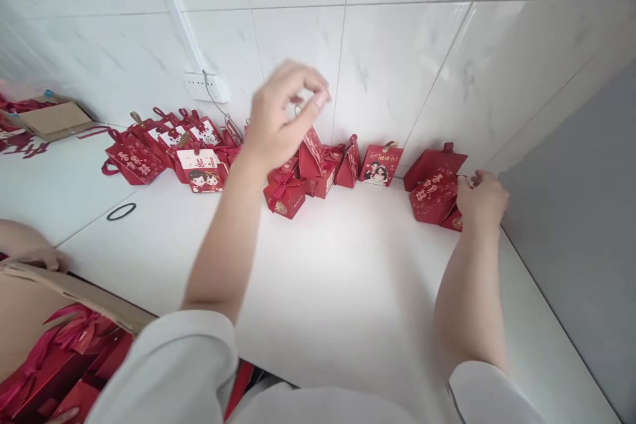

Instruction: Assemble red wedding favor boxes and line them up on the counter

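Note:
My left hand (284,116) is raised above the middle group of boxes, slightly blurred. Its fingers are curled, with the tips close to the thumb, and nothing shows between them. Just below and behind it, a triangular red gift box (312,154) rests on other red boxes, including one with a ribbon bow (285,193). At the far right, my right hand (483,200) is closed around the right side of a red gift box (453,220). Beside that box leans a red box with gold lettering (433,195); the right fingertips are partly hidden.
Several red gift bags (136,158) stand along the tiled wall at left. A red card box with a cartoon couple (380,165) leans on the wall. A black ring (121,212) lies on the white table (342,265). At lower left, another person's hand (47,257) touches a cardboard carton (74,291) of red boxes.

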Available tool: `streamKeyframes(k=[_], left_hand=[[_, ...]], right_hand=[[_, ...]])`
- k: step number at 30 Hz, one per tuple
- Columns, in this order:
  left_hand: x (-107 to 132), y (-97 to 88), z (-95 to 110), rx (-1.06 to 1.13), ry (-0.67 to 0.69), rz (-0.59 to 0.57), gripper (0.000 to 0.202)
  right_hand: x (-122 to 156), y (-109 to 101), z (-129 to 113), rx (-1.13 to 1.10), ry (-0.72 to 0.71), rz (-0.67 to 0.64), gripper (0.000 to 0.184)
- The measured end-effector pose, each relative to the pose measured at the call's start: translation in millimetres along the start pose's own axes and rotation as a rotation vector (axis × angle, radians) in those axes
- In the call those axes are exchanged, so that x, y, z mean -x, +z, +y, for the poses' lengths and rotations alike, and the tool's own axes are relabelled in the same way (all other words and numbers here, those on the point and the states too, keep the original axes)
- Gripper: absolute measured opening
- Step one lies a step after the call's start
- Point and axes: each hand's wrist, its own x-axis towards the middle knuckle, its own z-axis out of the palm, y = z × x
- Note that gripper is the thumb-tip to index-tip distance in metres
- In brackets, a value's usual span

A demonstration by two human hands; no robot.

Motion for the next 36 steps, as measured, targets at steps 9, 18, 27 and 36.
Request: streamKeyframes(k=[9, 18, 27, 36], left_hand=[[48, 107.6, 9, 0.731, 0.07, -0.422, 0.021], [47, 118.1, -2, 0.553, 0.011, -0.594, 0.02], [53, 141.7, 3, 0.407, -0.003, -0.719, 0.061], [46, 142.6, -9, 0.508, -0.197, -0.636, 0.026]], right_hand=[[15, -5, -17, 0.029, -0.032, -0.168, 0.032], [57, -21, -60, -0.282, -0.336, -0.514, 0.03], [51, -5, -54, -0.336, -0.569, -0.544, 0.025], [77, -14, -90, -0.632, -0.597, -0.73, 0.013]])
